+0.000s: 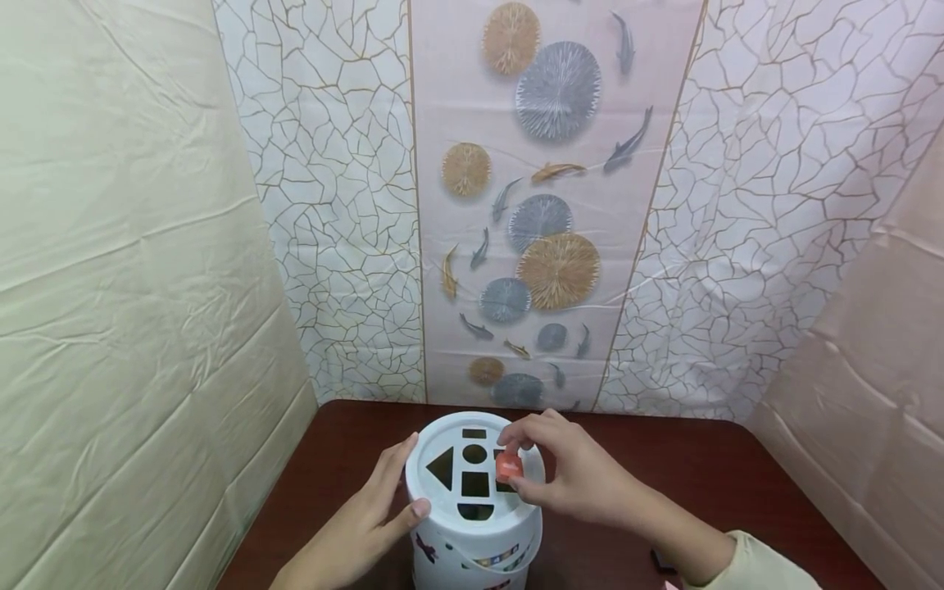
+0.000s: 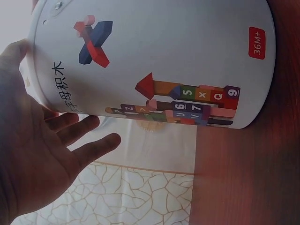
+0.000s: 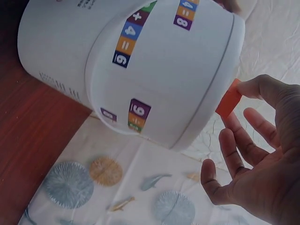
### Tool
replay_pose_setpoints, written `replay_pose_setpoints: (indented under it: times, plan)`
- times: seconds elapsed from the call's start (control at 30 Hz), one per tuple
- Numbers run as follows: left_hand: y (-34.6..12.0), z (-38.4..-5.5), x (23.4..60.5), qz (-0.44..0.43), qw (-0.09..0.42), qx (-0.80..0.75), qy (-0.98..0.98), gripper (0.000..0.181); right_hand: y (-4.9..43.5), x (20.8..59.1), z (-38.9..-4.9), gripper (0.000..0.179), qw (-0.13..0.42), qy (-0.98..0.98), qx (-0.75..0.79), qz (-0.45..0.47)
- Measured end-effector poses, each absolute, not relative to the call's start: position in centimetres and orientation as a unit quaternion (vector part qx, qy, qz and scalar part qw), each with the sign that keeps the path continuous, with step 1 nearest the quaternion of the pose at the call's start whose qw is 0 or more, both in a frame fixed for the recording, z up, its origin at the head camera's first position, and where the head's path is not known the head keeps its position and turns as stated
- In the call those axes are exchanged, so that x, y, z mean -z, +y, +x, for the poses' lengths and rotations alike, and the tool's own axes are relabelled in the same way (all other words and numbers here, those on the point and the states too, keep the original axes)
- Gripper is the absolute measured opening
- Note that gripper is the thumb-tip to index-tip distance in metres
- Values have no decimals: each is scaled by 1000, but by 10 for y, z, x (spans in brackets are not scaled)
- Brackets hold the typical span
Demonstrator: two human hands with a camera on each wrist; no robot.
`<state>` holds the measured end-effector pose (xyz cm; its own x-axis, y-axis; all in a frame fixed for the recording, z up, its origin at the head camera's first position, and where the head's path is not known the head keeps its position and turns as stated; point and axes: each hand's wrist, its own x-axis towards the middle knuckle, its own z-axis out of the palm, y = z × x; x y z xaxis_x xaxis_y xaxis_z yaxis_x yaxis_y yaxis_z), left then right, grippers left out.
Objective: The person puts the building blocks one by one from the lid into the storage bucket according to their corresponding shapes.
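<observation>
A white bucket [image 1: 441,565] with printed block pictures stands upright on the table. Its lid [image 1: 509,516] has several cut-out holes: a triangle, a circle, rectangles and a rounded slot. Between thumb and fingertips, my right hand [image 1: 578,471] pinches a small orange-red block [image 1: 509,467] over the lid's right side, above a hole there that it partly covers. In the right wrist view the block [image 3: 228,99] shows at the lid's edge, the other fingers spread loosely. My left hand [image 1: 365,512] rests against the bucket's left side at the rim, fingers fairly straight.
The dark red table [image 1: 310,492] reaches back to a patterned curtain [image 1: 509,205], with pale cloth walls on both sides. A small dark object [image 1: 662,562] and a pink bit [image 1: 669,585] lie near the right forearm. The bucket's handle [image 1: 534,549] hangs down in front.
</observation>
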<state>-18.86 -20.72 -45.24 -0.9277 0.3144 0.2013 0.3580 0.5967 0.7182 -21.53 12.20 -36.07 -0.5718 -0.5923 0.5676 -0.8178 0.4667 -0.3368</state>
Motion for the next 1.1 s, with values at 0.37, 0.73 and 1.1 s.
replay_pose_setpoints:
  times: [0.37,0.73,1.1]
  plan:
    - [-208,-189,453,-189,28,404,-895,85,100,364,-216,43,169,-830,-289,445]
    - [-207,-189,453,-189,21,413,-891,84,86,368,-218,43,125,-841,-296,434]
    - [-209,-191,454,-195,34,413,-889,86,84,371,-223,44,108,-850,-290,427]
